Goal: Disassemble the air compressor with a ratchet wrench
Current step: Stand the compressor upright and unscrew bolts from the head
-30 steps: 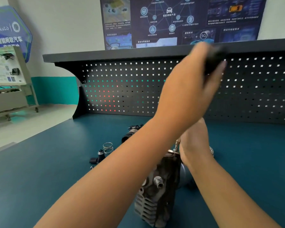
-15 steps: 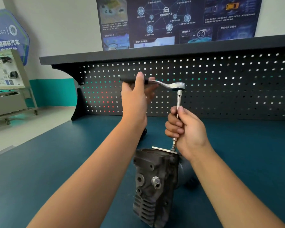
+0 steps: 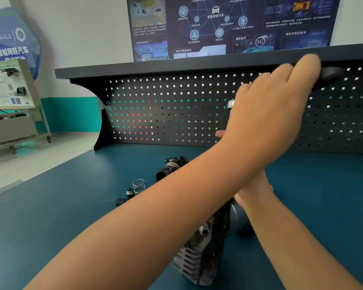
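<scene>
— Hands?
— Left hand (image 3: pixel 270 105) grips the blurred ratchet wrench (image 3: pixel 331 72) handle. It crosses over the right hand (image 3: pixel 255 184), whose grasp I cannot tell.
— Air compressor (image 3: pixel 197 258)?
— On the table (image 3: pixel 50 227), beneath both forearms, with springs (image 3: pixel 138 186) lying left of it.

We face a teal workbench top (image 3: pixel 50 216) backed by a black pegboard (image 3: pixel 166 114); behind it a white wall (image 3: pixel 82 38) carries a dark poster (image 3: pixel 228 24), with pale floor (image 3: pixel 40 162) on our left
</scene>
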`<state>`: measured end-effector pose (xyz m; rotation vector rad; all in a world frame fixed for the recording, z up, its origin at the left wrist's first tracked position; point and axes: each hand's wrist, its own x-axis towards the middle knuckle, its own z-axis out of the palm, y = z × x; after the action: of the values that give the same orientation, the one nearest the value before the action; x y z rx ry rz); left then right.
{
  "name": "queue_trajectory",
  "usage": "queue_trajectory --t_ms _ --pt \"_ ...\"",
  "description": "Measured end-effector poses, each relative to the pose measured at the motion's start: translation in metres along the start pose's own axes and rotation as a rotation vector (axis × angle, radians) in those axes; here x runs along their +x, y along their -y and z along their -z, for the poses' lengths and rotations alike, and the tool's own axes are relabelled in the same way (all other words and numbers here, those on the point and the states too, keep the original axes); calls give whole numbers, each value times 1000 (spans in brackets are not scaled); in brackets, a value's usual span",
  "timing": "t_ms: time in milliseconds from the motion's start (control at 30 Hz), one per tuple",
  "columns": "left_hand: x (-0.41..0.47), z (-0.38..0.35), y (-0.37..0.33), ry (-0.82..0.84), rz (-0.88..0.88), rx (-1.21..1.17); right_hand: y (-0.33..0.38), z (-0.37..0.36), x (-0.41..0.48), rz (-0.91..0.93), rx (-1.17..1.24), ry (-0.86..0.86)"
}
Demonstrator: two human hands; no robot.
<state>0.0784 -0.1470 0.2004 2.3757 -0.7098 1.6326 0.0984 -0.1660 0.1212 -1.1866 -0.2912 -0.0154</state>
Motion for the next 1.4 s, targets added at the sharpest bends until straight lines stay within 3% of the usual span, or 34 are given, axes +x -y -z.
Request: queue_trajectory --t_ms 100,200,367,500,600,667,733,900,1000,1133,1200,1400 --pt "-4 -1 4 -72 37 -251 -3 -2 3 31 -25 -31" --pt "-11 5 15 -218 196 -526 -2 -1 12 158 -135 -41" --pt "-30 1 55 -492 520 -872 -9 2 23 171 43 70" --pt "-31 -10 84 -540 943 -1206 -10 4 27 99 220 210" --pt "-34 -14 90 -499 1077 -1437 -9 7 28 26 301 260" --pt "-34 -13 87 -495 1058 -1418 -9 8 29 20 292 254" --pt "-31 -7 79 -494 940 -1236 -9 8 28 50 201 208" --pt "-25 11 43 -395 364 -802 -11 1 20 191 -211 65" --pt "-17 15 21 -262 124 -530 -6 0 13 236 -278 39" --pt "-5 9 8 -39 48 -399 -4 2 8 152 -172 17" --pt "-4 5 5 -7 56 -415 -6 2 8 96 -153 13" --pt "-17 2 24 -254 250 -785 -8 2 18 139 -8 -4"
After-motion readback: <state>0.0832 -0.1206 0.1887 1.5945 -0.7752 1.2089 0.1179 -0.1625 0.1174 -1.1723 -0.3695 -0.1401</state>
